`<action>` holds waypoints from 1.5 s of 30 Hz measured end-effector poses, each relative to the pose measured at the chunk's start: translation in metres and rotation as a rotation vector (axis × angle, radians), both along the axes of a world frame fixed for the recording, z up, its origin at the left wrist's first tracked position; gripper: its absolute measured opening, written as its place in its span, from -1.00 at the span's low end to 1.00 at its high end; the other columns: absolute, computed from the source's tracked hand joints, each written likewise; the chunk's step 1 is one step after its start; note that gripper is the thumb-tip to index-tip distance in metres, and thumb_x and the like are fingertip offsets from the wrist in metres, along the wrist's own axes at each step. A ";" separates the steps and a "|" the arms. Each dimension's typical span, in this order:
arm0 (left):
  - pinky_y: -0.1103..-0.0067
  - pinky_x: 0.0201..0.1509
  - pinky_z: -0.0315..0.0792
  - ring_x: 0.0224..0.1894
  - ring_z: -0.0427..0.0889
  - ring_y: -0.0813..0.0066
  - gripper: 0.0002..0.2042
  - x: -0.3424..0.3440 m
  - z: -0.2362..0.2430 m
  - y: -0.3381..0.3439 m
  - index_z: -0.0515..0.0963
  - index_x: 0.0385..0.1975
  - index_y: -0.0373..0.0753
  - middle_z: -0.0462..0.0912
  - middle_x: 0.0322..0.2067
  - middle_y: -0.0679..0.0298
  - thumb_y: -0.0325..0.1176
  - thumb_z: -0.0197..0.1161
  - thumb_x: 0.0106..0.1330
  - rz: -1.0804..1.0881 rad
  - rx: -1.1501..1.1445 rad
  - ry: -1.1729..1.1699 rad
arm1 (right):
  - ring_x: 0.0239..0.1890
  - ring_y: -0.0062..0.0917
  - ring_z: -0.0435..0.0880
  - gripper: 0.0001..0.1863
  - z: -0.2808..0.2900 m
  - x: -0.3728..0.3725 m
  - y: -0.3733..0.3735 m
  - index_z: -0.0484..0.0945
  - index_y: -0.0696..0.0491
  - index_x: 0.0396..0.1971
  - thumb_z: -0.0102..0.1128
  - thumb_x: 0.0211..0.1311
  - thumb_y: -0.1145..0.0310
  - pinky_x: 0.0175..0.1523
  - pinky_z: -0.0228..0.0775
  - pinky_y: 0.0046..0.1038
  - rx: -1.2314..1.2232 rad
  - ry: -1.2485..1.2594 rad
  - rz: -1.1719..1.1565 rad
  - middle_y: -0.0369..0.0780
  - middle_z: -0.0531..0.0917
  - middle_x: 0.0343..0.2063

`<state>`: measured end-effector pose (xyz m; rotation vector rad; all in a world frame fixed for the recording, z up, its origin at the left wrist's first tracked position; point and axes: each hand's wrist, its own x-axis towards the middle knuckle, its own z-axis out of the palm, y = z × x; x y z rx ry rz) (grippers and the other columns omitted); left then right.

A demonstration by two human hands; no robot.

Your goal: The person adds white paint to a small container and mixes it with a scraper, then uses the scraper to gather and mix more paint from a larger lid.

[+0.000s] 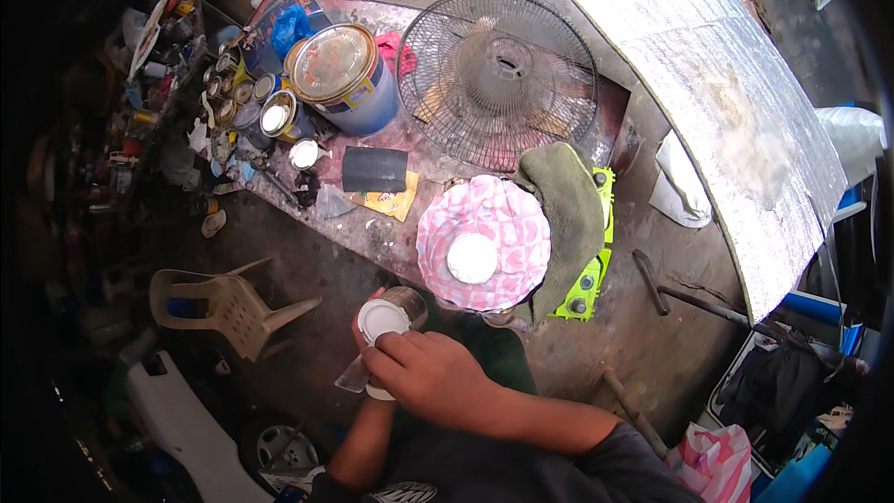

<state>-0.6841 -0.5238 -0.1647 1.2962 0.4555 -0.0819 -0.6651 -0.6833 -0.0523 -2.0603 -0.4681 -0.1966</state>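
In front of my body, my left hand (358, 328) is wrapped round a tin can (407, 303) tilted toward me, with white material at its round top. My right hand (436, 374) is closed against the can's near rim and hides part of it. From under its fingertips juts a translucent flat piece (352, 376), its grip partly hidden. A white rounded edge (378, 392) shows below the right hand. Just beyond the hands is a round, pink-patterned plastic-covered piece (436, 240) with a white mound (473, 258) in its middle.
A green cloth (570, 224) lies over a bright yellow-green piece (582, 289) to the right. Farther back on the worktable (307, 196) are a wire fan guard (498, 79), a large paint bucket (345, 79), small cans and dark sandpaper (374, 169). A plastic chair (228, 307) stands left.
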 end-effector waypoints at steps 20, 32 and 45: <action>0.30 0.32 0.45 0.25 0.54 0.07 -0.12 -0.009 0.016 0.029 0.31 0.33 -0.29 0.50 0.22 -0.01 -0.46 0.67 -0.07 -0.399 0.401 -0.478 | -0.28 -0.20 0.74 -0.73 0.044 -0.037 0.014 0.65 0.09 -0.12 0.38 0.14 0.52 -0.20 0.57 -0.29 -0.046 0.143 -0.190 -0.13 0.71 -0.29; 0.32 0.36 0.43 0.27 0.53 0.11 -0.08 0.061 0.037 0.054 0.28 0.34 -0.27 0.47 0.25 0.02 -0.51 0.67 -0.10 -0.662 0.435 -0.684 | -0.34 -0.20 0.74 -0.85 0.062 -0.020 0.046 0.66 0.18 -0.20 0.34 0.23 0.55 -0.23 0.56 -0.33 0.022 0.107 -0.543 -0.08 0.72 -0.33; 0.27 0.36 0.43 0.25 0.55 0.01 -0.09 0.140 0.034 0.070 0.29 0.32 -0.28 0.50 0.23 -0.04 -0.46 0.68 -0.11 -0.956 0.317 -0.893 | -0.42 -0.25 0.71 -0.90 0.051 0.009 0.114 0.67 0.20 -0.22 0.25 0.37 0.49 -0.29 0.53 -0.35 0.147 0.126 -1.066 -0.09 0.71 -0.36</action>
